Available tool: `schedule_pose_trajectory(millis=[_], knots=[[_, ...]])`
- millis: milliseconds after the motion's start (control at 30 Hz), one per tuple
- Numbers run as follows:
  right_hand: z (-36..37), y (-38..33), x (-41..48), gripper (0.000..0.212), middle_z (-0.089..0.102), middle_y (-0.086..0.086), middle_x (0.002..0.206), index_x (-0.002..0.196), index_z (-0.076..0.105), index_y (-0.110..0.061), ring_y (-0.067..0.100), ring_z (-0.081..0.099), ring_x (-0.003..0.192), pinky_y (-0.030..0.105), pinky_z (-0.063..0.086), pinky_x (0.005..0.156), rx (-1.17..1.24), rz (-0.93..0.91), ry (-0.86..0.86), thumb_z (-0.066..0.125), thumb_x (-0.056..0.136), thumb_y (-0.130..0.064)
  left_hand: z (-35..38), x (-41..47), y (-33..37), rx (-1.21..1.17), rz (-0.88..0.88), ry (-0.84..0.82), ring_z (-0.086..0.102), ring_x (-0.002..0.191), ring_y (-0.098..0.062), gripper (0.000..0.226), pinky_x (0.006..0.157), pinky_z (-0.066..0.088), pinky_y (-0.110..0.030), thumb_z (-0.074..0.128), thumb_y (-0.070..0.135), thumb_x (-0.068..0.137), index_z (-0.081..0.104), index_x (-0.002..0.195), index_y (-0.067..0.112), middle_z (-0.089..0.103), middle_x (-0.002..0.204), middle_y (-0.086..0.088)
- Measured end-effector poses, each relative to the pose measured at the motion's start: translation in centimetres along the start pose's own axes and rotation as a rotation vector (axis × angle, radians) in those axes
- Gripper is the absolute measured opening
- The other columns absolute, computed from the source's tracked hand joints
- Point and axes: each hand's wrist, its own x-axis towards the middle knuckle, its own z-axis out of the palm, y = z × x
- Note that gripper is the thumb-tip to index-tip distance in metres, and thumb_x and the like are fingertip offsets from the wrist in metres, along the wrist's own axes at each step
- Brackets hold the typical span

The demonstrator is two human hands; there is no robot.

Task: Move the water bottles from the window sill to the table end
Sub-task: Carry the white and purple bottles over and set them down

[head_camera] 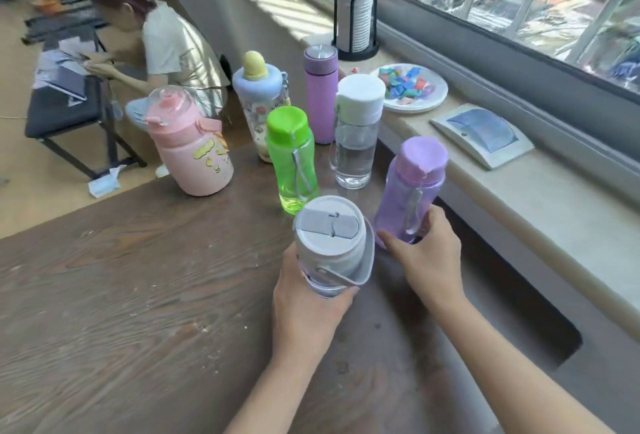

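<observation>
The left hand (pixel 304 309) grips a grey-lidded bottle (pixel 330 246) above the table (pixel 138 277); the right hand (pixel 426 257) wraps the purple bottle's (pixel 412 187) base. Both look near set-down beside five bottles (pixel 294 156) at the table end; releasing comes next

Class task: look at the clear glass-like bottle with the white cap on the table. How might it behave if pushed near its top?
The clear bottle is tall and narrow, so a high push would likely tip it. Water fills only its lower part, which may steady it somewhat. Its smooth wall looks slippery and possibly breakable.
</observation>
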Motion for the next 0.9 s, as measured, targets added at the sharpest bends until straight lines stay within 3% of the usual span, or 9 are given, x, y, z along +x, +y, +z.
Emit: schedule_pose_trajectory(millis=[133, 200, 333, 400, 533, 667, 767, 900], knots=[[1.4, -1.5, -3.9, 0.042, 0.068, -0.018, 0.083, 0.090, 0.058, -0.030, 0.002, 0.064, 0.071, 0.016, 0.049, 0.066, 0.000, -0.027, -0.068, 0.092, 0.068, -0.018, -3.6, -0.9, -1.6, -0.005, 0.005, 0.079, 0.078, 0.105, -0.018, 0.074, 0.082, 0.057, -0.028, 0.085, 0.063, 0.040, 0.052, 0.106, 0.059, 0.080, 0.110, 0.016], [2.7, -3.0, -6.8, 0.044, 0.068, -0.023, 0.084, 0.084, 0.055, -0.035, -0.003, 0.064, 0.073, 0.009, 0.048, 0.061, 0.005, -0.037, -0.146, 0.092, 0.069, -0.017, -6.8, -1.5, -2.8, 0.022, -0.011, 0.140, 0.078, 0.103, -0.016, 0.080, 0.078, 0.051, -0.022, 0.091, 0.059, 0.041, 0.055, 0.112, 0.049, 0.079, 0.105, 0.017], [6.9, -6.4, -12.6, 0.039, 0.070, -0.013, 0.094, 0.092, 0.061, -0.036, -0.003, 0.066, 0.088, 0.008, 0.049, 0.069, 0.008, -0.056, -0.343, 0.090, 0.069, -0.024, -15.4, -1.9, -6.7, 0.077, -0.094, 0.222, 0.067, 0.092, 0.018, 0.077, 0.070, 0.042, 0.002, 0.102, 0.044, 0.047, 0.074, 0.117, 0.028, 0.078, 0.096, 0.022], [10.3, -8.4, -15.3, 0.039, 0.070, -0.013, 0.095, 0.095, 0.062, -0.036, -0.002, 0.066, 0.089, 0.007, 0.048, 0.070, 0.005, -0.078, -0.432, 0.090, 0.069, -0.026, -20.6, -2.3, -9.3, 0.125, -0.133, 0.267, 0.064, 0.091, 0.023, 0.074, 0.070, 0.040, 0.006, 0.101, 0.046, 0.048, 0.077, 0.115, 0.026, 0.079, 0.095, 0.020], [18.0, -13.2, -20.8, 0.038, 0.068, -0.015, 0.092, 0.092, 0.058, -0.036, -0.006, 0.063, 0.086, 0.004, 0.045, 0.067, 0.018, -0.153, -0.570, 0.089, 0.072, -0.027, -31.1, -4.0, -14.2, 0.177, -0.198, 0.420, 0.065, 0.095, 0.020, 0.078, 0.076, 0.044, 0.001, 0.103, 0.039, 0.050, 0.074, 0.121, 0.027, 0.076, 0.102, 0.021], [26.1, -17.6, -26.7, 0.041, 0.067, -0.017, 0.098, 0.101, 0.058, -0.036, -0.003, 0.061, 0.091, 0.014, 0.046, 0.077, 0.037, -0.222, -0.684, 0.087, 0.072, -0.034, -41.0, -6.8, -18.7, 0.178, -0.276, 0.565, 0.072, 0.105, -0.003, 0.089, 0.091, 0.057, -0.033, 0.101, 0.046, 0.047, 0.066, 0.128, 0.036, 0.075, 0.107, 0.028], [31.8, -20.6, -31.1, 0.047, 0.069, -0.018, 0.105, 0.109, 0.061, -0.034, -0.001, 0.064, 0.100, 0.025, 0.052, 0.085, 0.060, -0.223, -0.752, 0.088, 0.071, -0.037, -47.5, -8.5, -21.3, 0.184, -0.291, 0.668, 0.070, 0.103, -0.009, 0.091, 0.093, 0.055, -0.036, 0.105, 0.031, 0.051, 0.064, 0.131, 0.031, 0.070, 0.105, 0.031], [38.3, -24.3, -35.8, 0.046, 0.067, -0.018, 0.102, 0.108, 0.060, -0.031, -0.009, 0.060, 0.093, 0.015, 0.047, 0.077, 0.073, -0.276, -0.825, 0.088, 0.071, -0.032, -55.1, -9.4, -24.3, 0.202, -0.260, 0.747, 0.065, 0.104, -0.006, 0.085, 0.090, 0.047, -0.026, 0.106, 0.017, 0.053, 0.064, 0.126, 0.028, 0.070, 0.112, 0.018]])
